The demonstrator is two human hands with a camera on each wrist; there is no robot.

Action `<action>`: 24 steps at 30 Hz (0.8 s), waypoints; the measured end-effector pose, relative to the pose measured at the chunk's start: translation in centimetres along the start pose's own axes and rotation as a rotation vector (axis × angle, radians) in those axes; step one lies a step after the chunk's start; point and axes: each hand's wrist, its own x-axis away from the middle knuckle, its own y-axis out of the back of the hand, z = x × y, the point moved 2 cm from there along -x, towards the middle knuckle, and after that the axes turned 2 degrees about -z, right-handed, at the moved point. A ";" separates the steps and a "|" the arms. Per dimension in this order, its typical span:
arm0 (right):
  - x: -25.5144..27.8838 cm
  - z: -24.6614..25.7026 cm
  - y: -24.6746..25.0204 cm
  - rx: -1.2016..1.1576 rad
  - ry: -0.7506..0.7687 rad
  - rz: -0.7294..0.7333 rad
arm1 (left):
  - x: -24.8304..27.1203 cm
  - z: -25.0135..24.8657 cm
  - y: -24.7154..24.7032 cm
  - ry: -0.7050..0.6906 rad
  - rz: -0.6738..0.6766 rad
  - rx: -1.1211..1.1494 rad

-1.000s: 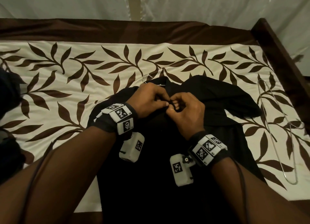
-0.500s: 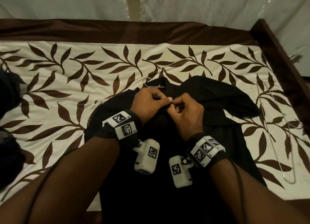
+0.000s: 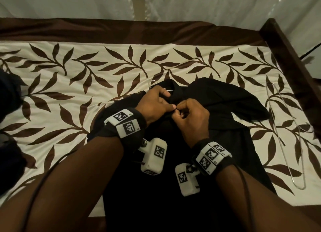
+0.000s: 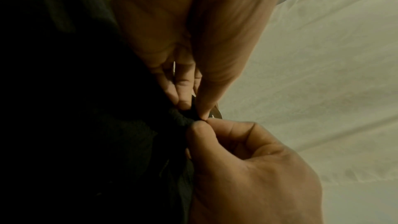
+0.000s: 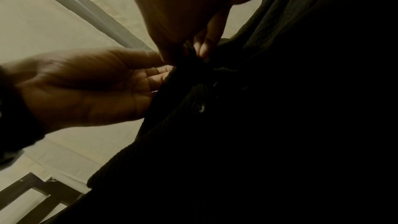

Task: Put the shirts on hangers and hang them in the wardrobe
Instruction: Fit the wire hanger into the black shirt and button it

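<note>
On the leaf-patterned bedspread (image 3: 69, 96) lies a black shirt (image 3: 217, 99). The left hand (image 3: 154, 104) and right hand (image 3: 189, 117) both pinch its front just below the collar. A wire hanger (image 3: 284, 132) lies to the right, near the shirt.

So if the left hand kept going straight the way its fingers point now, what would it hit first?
Almost at once, the right hand: the left hand points across the black shirt toward it, and their fingertips already look to touch over the pinched fabric. Depth is hard to judge here.
</note>
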 end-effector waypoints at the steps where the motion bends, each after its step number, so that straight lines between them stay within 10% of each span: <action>1: 0.0 0.0 0.0 -0.017 0.001 0.013 | 0.0 0.1 0.1 -0.019 -0.002 0.011; 15: -0.9 -0.2 1.3 -0.658 -0.627 0.290 | 0.7 1.0 -0.2 -0.382 -0.001 -0.162; 24: -2.0 0.5 1.5 -0.802 -0.839 0.331 | 0.7 1.9 1.0 -0.386 0.062 -0.152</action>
